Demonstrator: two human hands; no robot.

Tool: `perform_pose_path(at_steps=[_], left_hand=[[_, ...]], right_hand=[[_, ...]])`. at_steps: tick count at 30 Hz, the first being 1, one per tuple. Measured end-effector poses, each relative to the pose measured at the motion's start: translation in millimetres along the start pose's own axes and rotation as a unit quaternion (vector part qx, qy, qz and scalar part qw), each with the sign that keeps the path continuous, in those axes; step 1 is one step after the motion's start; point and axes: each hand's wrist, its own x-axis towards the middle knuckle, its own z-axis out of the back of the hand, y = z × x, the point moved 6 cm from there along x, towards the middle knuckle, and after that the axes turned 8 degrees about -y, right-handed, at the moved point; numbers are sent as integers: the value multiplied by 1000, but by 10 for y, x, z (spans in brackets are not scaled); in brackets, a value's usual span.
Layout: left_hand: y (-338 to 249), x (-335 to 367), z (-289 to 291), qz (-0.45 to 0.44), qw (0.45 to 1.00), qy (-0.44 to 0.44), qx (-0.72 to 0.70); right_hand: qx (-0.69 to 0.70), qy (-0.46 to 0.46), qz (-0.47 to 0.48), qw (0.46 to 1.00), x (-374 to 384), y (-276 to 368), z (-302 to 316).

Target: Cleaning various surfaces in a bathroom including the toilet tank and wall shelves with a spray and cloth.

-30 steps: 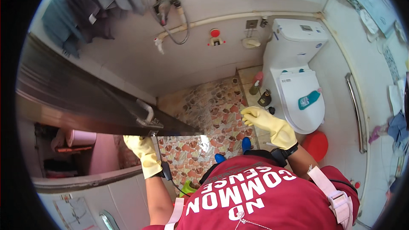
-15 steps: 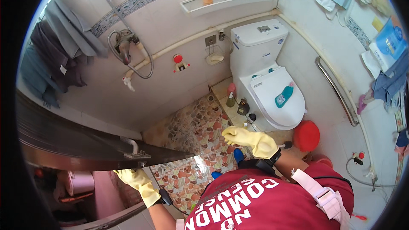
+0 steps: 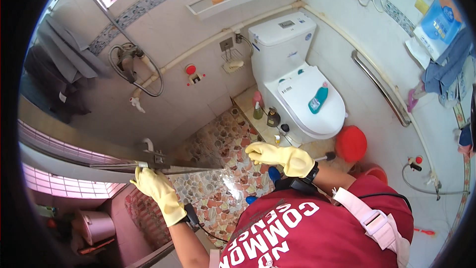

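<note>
My left hand [image 3: 157,191], in a yellow rubber glove, has its fingers closed at the edge of the dark door [image 3: 183,170], beside the metal door handle [image 3: 148,145]. In a matching glove, my right hand [image 3: 280,158] hovers in front of the toilet [image 3: 310,94]. Its fingers are loosely bent, a little apart, and nothing shows in them. A teal cleaner bottle [image 3: 318,98] lies on the closed toilet lid. Beyond my right hand, a dark pump bottle [image 3: 273,117] and a green spray bottle [image 3: 258,111] stand by the toilet base.
The pebble-patterned floor [image 3: 218,141] looks wet. A red bin [image 3: 351,144] and a toilet brush [image 3: 327,156] stand right of my right hand. A grab bar [image 3: 382,89] runs along the right wall. Past the doorway sits a pink bucket [image 3: 95,226]. A shower mixer [image 3: 129,62] hangs on the wall.
The door has swung away from me with my left hand at its edge, showing more of the space beyond the doorway. My right hand keeps much the same pose while the view shifts slightly.
</note>
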Motion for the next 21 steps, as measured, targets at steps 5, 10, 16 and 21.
perform_pose_path(at_steps=[5,10,16,21], left_hand=[[-741,355,-45,-21,979,31,199],[-744,536,-268,-3,960,57,274],[-880,674,-561,-3,936,85,342],[-728,734,-648,43,939,107,325]], right_hand=[[9,-44,14,999,-110,-125,98],[13,-83,-27,996,-296,-291,263],[15,-164,-43,985,-587,-437,506],[-49,-190,-11,980,-624,-606,575]])
